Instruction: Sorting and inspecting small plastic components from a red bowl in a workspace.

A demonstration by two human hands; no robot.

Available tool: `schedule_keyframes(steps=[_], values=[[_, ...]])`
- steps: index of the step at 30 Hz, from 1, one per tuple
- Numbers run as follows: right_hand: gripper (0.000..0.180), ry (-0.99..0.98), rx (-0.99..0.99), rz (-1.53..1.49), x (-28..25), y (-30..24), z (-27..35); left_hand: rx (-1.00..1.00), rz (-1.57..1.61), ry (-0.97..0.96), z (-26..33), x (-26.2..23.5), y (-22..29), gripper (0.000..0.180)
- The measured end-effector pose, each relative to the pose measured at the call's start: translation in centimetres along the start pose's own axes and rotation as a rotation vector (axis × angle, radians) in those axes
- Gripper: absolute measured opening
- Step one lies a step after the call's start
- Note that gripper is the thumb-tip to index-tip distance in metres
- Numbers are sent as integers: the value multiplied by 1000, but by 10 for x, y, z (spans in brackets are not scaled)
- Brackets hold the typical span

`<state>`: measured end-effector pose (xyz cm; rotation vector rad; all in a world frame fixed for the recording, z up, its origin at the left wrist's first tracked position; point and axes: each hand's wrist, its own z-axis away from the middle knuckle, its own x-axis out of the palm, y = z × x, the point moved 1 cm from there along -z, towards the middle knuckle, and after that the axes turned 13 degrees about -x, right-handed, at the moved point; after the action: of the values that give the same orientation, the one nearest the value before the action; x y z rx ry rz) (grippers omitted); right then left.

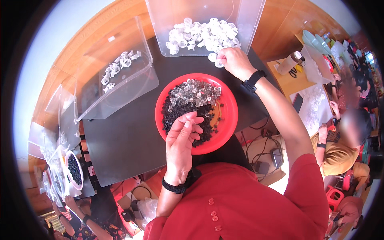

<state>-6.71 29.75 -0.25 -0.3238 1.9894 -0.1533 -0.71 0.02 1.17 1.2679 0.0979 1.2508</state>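
Observation:
A red round tray holds a pile of small black parts and a heap of small clear plastic pieces. Above its near part is my left hand, thumb and fingertips pinched together; whatever lies between them is too small to make out. My right hand reaches to the front of a large clear bin at the far side. Its fingers are closed on a white round plastic piece, partly covered by the fingertips. Many similar white pieces are heaped in that bin.
Left of the tray, a second clear bin contains several white pieces. Everything stands on a dark table. Co-workers sit at tables on both sides; a bottle stands on the right one. Cables and adapters lie below.

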Motion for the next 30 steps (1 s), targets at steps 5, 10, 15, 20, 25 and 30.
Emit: schedule_keyframes(steps=[5, 10, 15, 20, 25, 30], values=[[12, 24, 130, -404, -19, -15, 14, 65, -116, 2, -4, 1, -1, 34], [14, -292, 136, -1088, -52, -84, 36, 90, -169, 7, -5, 17, -4, 48], [14, -174, 56, -962, -50, -118, 51, 25, -19, -87, -12, 24, -11, 46], [9, -45, -12, -529, -46, -94, 59, 42, 86, 36, -12, 11, -11, 40], [5, -57, -93, -259, -28, -86, 76, 25, 81, 66, -9, 5, -10, 39], [5, -85, -64, -151, -23, -93, 74, 22, 90, 53, -9, 2, -11, 37]])
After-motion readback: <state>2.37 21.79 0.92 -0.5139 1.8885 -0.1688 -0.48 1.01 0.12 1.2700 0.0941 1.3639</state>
